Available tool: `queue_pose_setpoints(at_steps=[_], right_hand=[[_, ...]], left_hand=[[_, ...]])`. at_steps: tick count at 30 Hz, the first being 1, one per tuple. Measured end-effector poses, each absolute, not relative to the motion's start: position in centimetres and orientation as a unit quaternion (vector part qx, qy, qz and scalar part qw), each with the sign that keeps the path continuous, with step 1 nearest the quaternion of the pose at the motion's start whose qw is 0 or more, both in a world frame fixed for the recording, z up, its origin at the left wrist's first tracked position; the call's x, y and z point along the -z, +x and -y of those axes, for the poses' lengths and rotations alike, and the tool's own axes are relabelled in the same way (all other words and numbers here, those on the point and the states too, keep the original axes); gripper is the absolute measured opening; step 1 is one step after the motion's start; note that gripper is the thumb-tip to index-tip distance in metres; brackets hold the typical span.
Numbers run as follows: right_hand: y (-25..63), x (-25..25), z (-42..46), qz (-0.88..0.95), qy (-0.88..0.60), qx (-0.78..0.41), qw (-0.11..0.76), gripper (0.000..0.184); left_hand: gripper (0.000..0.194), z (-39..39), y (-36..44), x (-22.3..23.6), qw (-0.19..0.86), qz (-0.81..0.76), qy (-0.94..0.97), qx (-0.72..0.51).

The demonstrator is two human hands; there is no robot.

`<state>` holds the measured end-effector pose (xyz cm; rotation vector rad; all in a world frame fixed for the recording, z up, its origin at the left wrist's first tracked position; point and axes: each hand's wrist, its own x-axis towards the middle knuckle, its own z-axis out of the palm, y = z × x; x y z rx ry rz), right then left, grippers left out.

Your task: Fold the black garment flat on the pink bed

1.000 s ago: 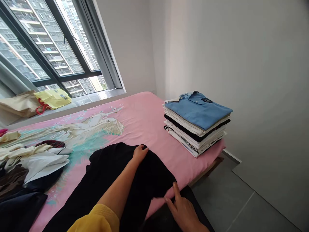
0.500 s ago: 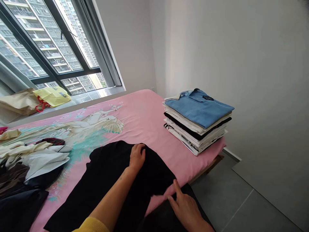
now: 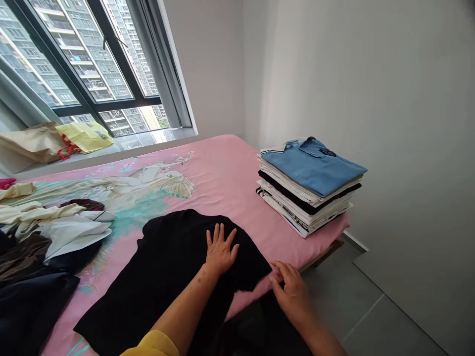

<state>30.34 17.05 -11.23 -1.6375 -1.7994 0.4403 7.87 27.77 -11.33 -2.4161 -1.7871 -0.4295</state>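
A black T-shirt (image 3: 174, 262) lies spread on the pink bed sheet (image 3: 226, 163), its short sleeve pointing toward the bed's near right edge. My left hand (image 3: 220, 251) rests flat on the shirt's upper part, fingers spread. Just beyond the sleeve's end is my right hand (image 3: 293, 291), with thumb and fingers apart and nothing seen between them. Whether its fingertips touch the sleeve's edge I cannot tell.
A tall stack of folded clothes, topped by a blue polo shirt (image 3: 313, 165), stands at the bed's right corner. Loose clothes (image 3: 74, 230) are heaped at the left. Bags, one a yellow bag (image 3: 87, 136), lie on the windowsill. Grey floor tiles (image 3: 356, 296) run along the right.
My left hand has flattened and spread its fingers, shifting slightly right across the shirt. My right hand has moved a little up and right, away from the sleeve. The view has shifted slightly.
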Motion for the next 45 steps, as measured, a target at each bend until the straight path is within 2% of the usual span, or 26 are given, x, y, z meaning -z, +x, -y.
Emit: queue_pose_setpoints(at_steps=[3,5,7,11,15,21,28,33,39,45], right_hand=[[30.4,11.1,-18.4,0.697,-0.607,-0.149,0.351,0.028],[30.3,11.0,-19.2,0.698,-0.609,-0.153,0.344,0.027],[30.1,10.6,-19.9,0.701,-0.620,-0.164,0.311,0.028],[29.4,9.7,-21.3,0.695,-0.664,-0.170,0.218,0.034],[28.9,9.2,-22.2,0.659,-0.692,-0.238,0.174,0.027],[29.6,10.5,-21.9,0.621,-0.679,-0.311,0.237,0.007],[30.6,11.9,-23.3,0.604,-0.668,-0.362,0.239,0.014],[30.6,12.7,-24.9,0.530,-0.657,-0.474,0.251,0.014],[30.5,13.0,-25.2,0.512,-0.642,-0.501,0.272,0.021],[30.7,13.3,-25.2,0.505,-0.625,-0.525,0.281,0.021]], left_hand=[[0.055,-27.4,7.8,11.3,0.071,0.605,-0.776,0.165],[0.049,-27.2,7.8,11.1,0.066,0.587,-0.789,0.173],[0.043,-27.0,7.7,11.1,0.041,0.556,-0.813,0.167],[0.044,-26.6,7.7,11.3,-0.008,0.531,-0.836,0.138],[0.045,-26.6,7.7,11.7,-0.011,0.535,-0.833,0.143],[0.044,-26.8,8.1,11.3,-0.035,0.547,-0.822,0.156],[0.036,-21.2,7.9,9.5,-0.074,0.561,-0.781,0.263],[0.046,-15.8,8.5,9.8,-0.078,0.531,-0.797,0.276],[0.027,-15.5,9.6,10.8,-0.068,0.571,-0.762,0.299],[0.035,-14.6,9.3,11.1,-0.058,0.514,-0.800,0.305]])
